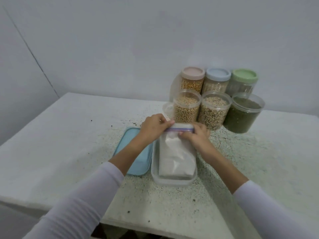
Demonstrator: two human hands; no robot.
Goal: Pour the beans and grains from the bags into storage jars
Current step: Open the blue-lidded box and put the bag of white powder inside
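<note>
Zip bag (176, 152) of white grain stands in the clear tub (156, 176) on the counter (69, 135), so spills stay contained. Your left hand (153, 126) and right hand (195, 135) each pinch the zip strip (179, 129), likely parting it. Blue lid (136, 157) lies beside.

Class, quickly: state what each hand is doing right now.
Left hand: pinches the purple zip strip of the clear plastic bag of white grains.
Right hand: pinches the same strip's other end.
</note>
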